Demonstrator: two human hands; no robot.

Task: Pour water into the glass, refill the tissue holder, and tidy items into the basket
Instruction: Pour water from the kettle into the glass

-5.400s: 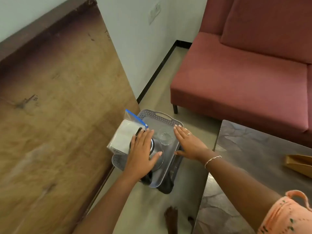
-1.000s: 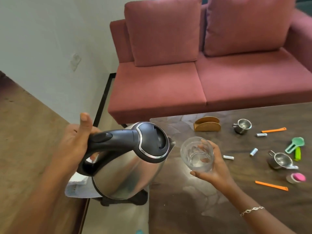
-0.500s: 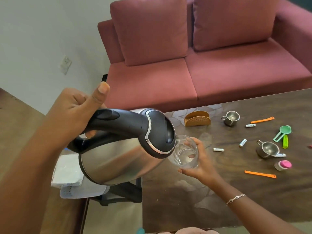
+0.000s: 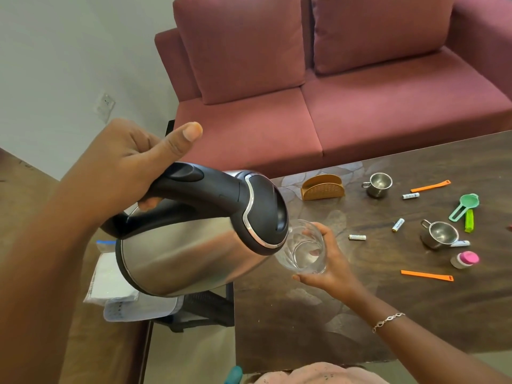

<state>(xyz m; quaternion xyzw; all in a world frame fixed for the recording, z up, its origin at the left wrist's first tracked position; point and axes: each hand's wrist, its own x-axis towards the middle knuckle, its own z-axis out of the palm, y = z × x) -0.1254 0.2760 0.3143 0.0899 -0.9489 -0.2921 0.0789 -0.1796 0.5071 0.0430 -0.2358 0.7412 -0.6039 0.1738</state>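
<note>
Here, a dark table (image 4: 304, 314) fronts a pink sofa (image 4: 360, 115).

There was one kettle (image 4: 194, 253) and one glass (image 4: 304, 250). The tabletop (image 4: 304, 314) carried one tissue holder (image 4: 322, 187), two steel cups (image 4: 379, 184) (image 4: 439, 234), two orange strips (image 4: 430, 186) (image 4: 426, 275), at least three batteries (image 4: 411, 195) (image 4: 398, 225) (image 4: 357, 237).
</note>
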